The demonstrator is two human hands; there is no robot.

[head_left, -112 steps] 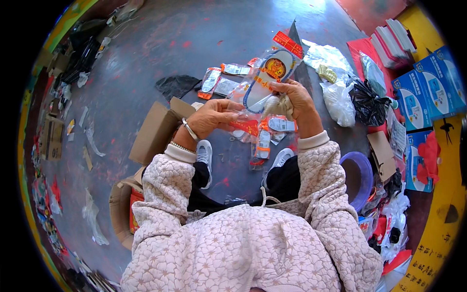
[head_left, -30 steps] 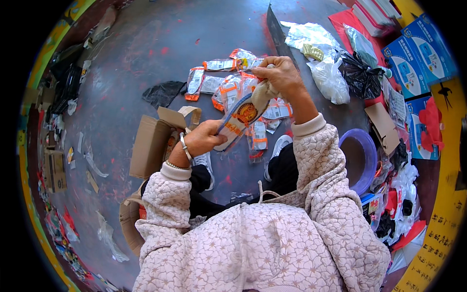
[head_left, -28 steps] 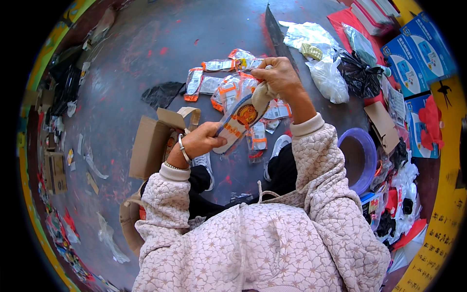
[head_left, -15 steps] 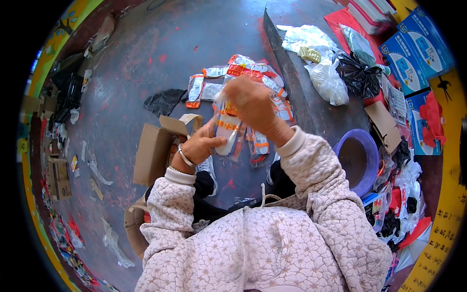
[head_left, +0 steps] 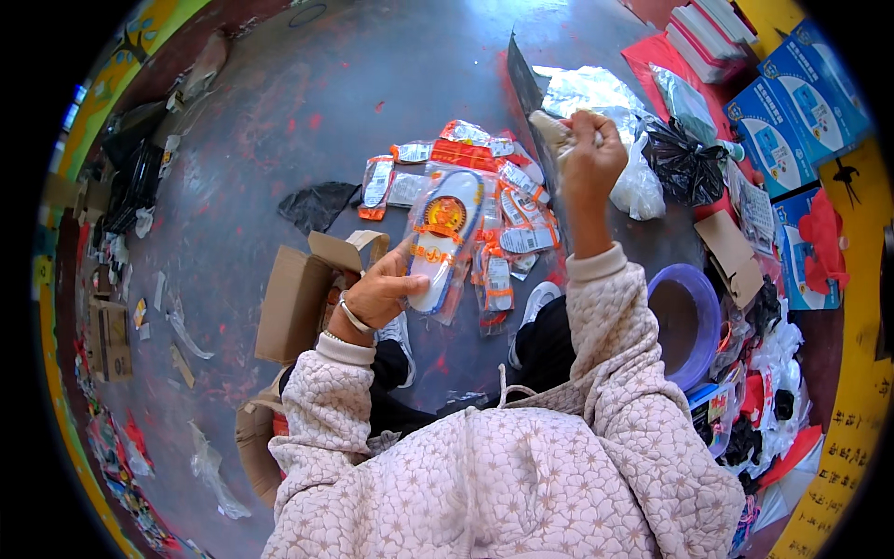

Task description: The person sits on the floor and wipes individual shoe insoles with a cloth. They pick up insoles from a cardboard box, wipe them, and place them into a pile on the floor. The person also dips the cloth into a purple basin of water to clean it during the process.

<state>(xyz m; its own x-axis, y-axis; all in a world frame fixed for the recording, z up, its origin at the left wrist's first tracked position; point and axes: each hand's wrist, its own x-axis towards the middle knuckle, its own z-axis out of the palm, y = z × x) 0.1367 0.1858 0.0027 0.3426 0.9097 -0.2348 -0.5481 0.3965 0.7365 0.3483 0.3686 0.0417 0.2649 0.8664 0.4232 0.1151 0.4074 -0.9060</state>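
My left hand (head_left: 380,287) is closed on the lower end of a clear-packed insole (head_left: 456,191), white with a blue edge and orange print on the plastic. The thumb lies on its front face. Raised to the right, near the white plastic bags, my right hand (head_left: 596,160) grips a crumpled off-white cloth (head_left: 553,132). Beyond the held insole, a pile of similar orange-and-clear packets (head_left: 527,238) lies on the floor, partly hidden by it.
An open cardboard box (head_left: 287,303) stands left of my feet, by a black plastic sheet (head_left: 317,200). A dark upright strip (head_left: 527,88) edges the pile's right side. Farther right are white bags (head_left: 635,191), a black bag (head_left: 684,154), a purple tub (head_left: 710,326) and blue boxes (head_left: 778,130).
My right hand has moved up and right, away from the insole packet, carrying the cloth. The packet's front now shows fully, still in my left hand.
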